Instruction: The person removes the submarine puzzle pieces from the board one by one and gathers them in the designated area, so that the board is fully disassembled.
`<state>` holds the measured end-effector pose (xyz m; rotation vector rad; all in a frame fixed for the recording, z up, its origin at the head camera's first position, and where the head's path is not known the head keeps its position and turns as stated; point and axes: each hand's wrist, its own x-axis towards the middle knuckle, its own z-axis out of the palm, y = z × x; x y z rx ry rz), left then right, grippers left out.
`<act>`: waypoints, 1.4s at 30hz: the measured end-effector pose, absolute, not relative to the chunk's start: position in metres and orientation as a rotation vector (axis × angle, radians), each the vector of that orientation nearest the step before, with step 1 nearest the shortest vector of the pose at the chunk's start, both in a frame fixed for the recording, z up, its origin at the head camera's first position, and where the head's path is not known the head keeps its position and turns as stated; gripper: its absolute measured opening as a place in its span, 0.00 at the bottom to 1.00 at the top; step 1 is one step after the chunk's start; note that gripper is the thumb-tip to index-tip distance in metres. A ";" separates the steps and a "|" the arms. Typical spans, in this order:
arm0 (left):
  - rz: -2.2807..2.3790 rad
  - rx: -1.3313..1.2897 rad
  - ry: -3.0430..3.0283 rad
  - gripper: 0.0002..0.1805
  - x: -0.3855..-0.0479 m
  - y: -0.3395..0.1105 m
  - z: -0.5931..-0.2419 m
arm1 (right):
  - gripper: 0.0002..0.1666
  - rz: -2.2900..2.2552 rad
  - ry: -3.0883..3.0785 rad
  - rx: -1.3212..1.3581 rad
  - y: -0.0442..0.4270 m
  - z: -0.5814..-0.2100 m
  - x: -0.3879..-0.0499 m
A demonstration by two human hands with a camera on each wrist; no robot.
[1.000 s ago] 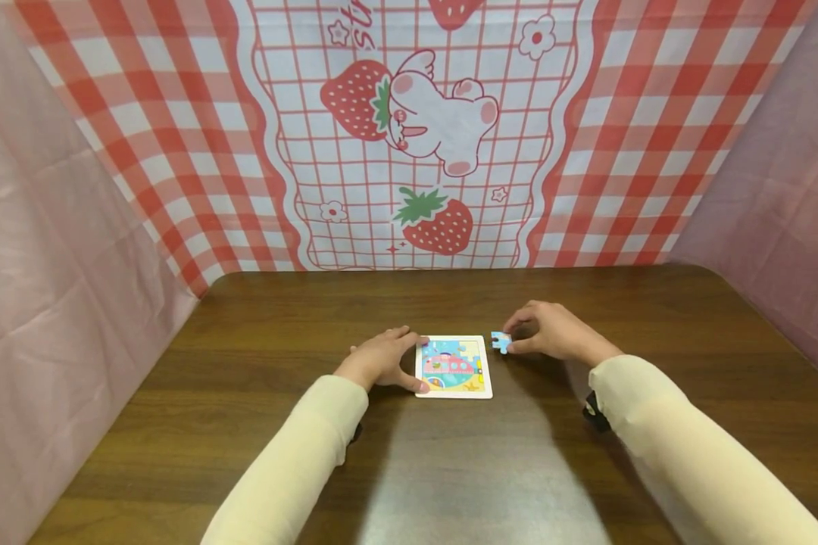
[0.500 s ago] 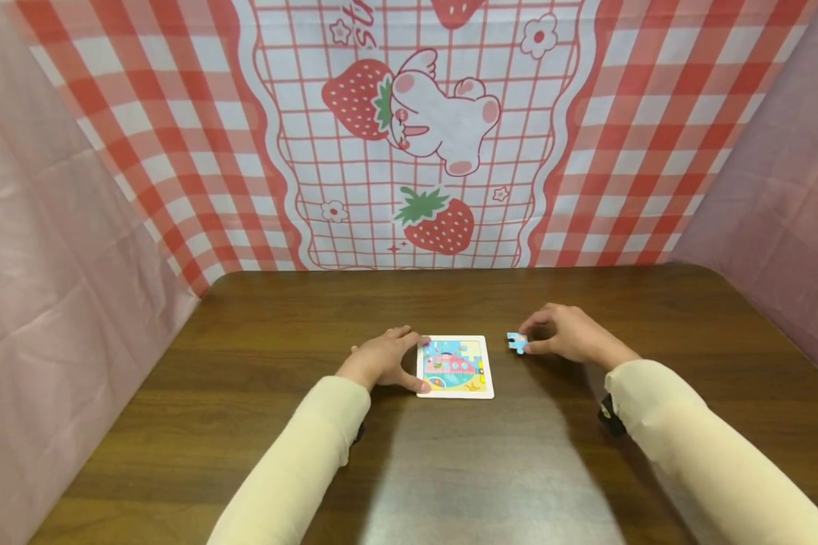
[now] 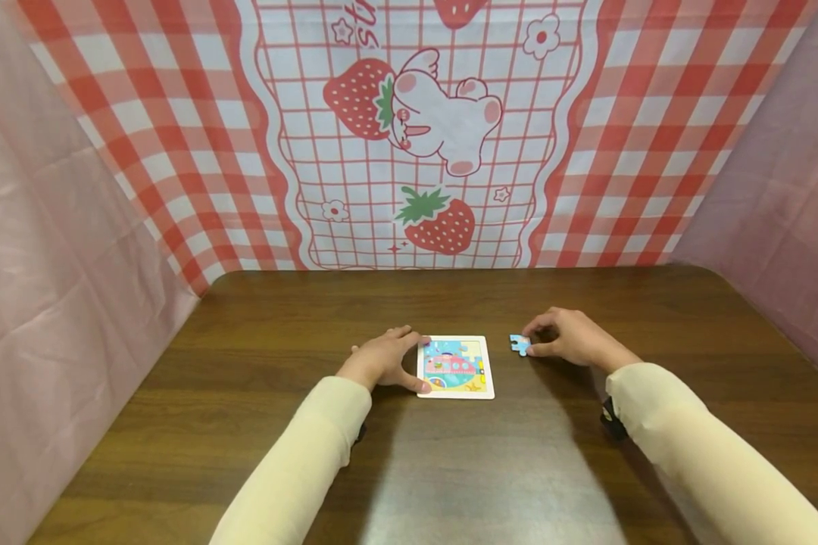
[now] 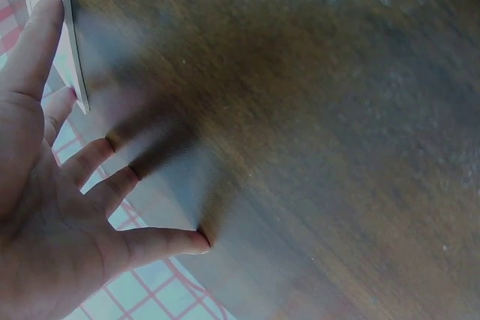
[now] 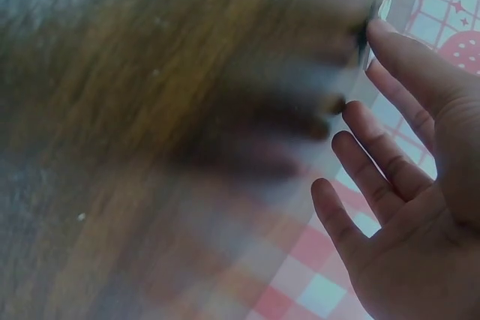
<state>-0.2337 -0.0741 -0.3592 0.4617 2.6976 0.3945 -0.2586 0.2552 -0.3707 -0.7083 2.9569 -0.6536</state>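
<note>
In the head view, a small square puzzle board (image 3: 457, 394) with a white rim lies on the table. Its picture is a pink submarine on blue, and a pale patch shows in the upper right corner. My left hand (image 3: 382, 357) touches the board's left edge, thumb on the near corner and index finger on the far one; its other fingers reach down to the table in the left wrist view. Right of the board, my right hand (image 3: 569, 337) pinches a light blue puzzle piece (image 3: 520, 344) between thumb and forefinger, just above or on the table. The right wrist view shows that piece only edge-on.
The brown wooden table (image 3: 463, 469) reaches back to a red and white checked cloth (image 3: 627, 151) with strawberry prints. Pink cloth (image 3: 61, 227) hangs at both sides. A shadow from each arm falls across the tabletop.
My right hand has moved the puzzle piece a short way to the right, away from the board, with little motion in the last half second. The left hand stays at the board's edge.
</note>
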 end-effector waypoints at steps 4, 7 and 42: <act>0.397 0.459 2.691 0.48 -0.234 -0.074 -0.359 | 0.15 -0.650 2.965 -0.717 0.254 -0.372 -0.259; 0.395 0.462 2.690 0.48 -0.234 -0.073 -0.359 | 0.15 -0.647 2.963 -0.714 0.253 -0.372 -0.258; 0.412 0.452 2.681 0.47 -0.235 -0.074 -0.359 | 0.24 -0.949 2.886 -0.636 0.230 -0.362 -0.235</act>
